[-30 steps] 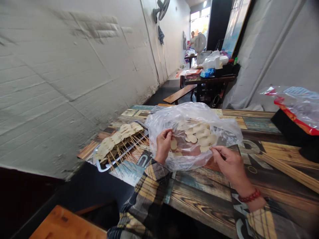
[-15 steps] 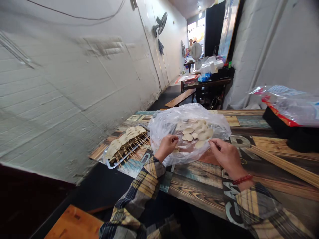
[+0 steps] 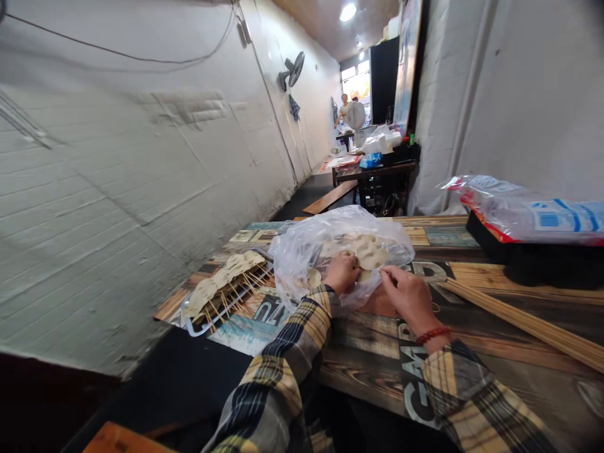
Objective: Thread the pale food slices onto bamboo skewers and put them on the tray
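A clear plastic bag (image 3: 292, 258) lies spread on the table, holding pale, flat round slices (image 3: 371, 253), several of them overlapping. Over the bag, my left hand (image 3: 343, 272) has its fingers curled together among the slices; its fingertips are partly hidden, and what they hold does not show. At the bag's right edge, my right hand (image 3: 408, 294) pinches what looks like a thin bamboo skewer, mostly out of sight. To the left, a tray (image 3: 192, 328) carries skewered slices (image 3: 221, 283) stacked in a row, their sticks pointing toward me.
A bundle of bamboo skewers (image 3: 519, 314) rests on the wood-patterned table (image 3: 363, 358) at right. Behind it stands a black box (image 3: 491, 242) with plastic packaging on top. A white wall runs along the left. Farther back are another cluttered table (image 3: 372, 170) and a person (image 3: 344, 110).
My left hand has moved right and farther into the bag, onto the slices, its fingers closing in. My right hand keeps its pinch by the bag's edge. The view has tilted up slightly.
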Available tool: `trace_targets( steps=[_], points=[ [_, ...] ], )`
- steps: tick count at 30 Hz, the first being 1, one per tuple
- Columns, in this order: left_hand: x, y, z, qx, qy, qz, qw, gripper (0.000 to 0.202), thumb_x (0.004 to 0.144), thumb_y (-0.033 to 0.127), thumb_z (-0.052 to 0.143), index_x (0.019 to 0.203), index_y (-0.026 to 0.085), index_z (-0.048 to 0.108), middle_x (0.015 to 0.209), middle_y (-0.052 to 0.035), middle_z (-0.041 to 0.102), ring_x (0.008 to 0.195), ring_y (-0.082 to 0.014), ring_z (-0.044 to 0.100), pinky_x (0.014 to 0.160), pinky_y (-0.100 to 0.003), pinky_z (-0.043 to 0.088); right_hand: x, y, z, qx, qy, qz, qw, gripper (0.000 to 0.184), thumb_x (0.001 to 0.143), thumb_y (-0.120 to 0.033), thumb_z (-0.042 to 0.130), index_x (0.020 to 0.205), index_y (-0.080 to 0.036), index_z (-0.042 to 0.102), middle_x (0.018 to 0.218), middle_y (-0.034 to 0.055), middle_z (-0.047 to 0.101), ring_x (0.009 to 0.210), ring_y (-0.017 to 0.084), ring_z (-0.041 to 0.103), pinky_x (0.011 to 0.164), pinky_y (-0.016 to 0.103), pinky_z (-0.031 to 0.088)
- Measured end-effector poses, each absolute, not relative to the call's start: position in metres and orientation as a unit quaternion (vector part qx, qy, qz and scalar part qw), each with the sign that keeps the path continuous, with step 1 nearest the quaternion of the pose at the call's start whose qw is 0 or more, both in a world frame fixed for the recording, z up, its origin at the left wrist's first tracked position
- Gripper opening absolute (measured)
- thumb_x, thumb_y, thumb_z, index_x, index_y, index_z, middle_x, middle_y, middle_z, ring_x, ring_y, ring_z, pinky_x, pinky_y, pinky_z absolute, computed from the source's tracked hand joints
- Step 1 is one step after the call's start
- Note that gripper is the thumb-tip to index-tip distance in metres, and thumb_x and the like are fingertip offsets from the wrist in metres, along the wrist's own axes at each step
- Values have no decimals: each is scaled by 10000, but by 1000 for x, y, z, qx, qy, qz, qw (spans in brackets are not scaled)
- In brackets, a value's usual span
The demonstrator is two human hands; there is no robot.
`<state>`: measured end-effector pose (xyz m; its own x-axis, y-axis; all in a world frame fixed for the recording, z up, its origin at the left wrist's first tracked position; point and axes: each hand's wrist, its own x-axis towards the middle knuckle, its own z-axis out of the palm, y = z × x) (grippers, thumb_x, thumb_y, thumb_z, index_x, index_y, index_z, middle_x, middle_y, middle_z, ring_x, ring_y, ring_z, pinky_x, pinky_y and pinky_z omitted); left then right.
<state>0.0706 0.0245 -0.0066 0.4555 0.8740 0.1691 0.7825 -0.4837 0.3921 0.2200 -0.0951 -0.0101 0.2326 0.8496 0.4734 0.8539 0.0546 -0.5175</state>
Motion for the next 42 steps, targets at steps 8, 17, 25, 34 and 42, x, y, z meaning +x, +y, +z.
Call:
trace_targets(
  steps=[8,17,25,34,42],
  points=[
    [63,31,-5,737,537,282,299,183,808,206,553,738,120,698,745,-88,689,737,-180,648,670,-259,481,220,-93,-10,-678,-612,5,407,322,933,-344,454,916,-189,737,779,76,758,673,207,685,572,262,364],
    [9,11,10,457,410,380,692,194,772,188,699,941,92,686,708,-79,693,580,-133,640,577,-238,506,216,-93,-13,-650,-624,32,432,351,932,-360,425,909,-194,733,793,74,762,718,214,696,616,270,409],
    [-10,-6,-7,390,399,437,706,173,719,94,708,890,93,690,683,-43,663,564,-105,613,577,-213,503,212,-96,-18,-636,-643,27,426,335,925,-359,434,907,-204,730,801,73,762,703,213,686,618,277,421],
    [-4,-12,-3,405,445,451,659,274,706,331,776,809,120,635,725,-56,672,617,-147,642,557,-240,504,210,-98,-17,-599,-652,104,452,336,908,-392,457,892,-199,732,793,77,755,700,217,683,620,276,432],
    [-14,-14,-2,442,449,478,612,457,496,391,880,716,121,585,635,-1,605,491,-64,532,412,-157,288,207,-109,1,-560,-671,157,459,311,919,-344,465,856,-201,733,661,32,729,589,182,668,579,243,447]
  ],
)
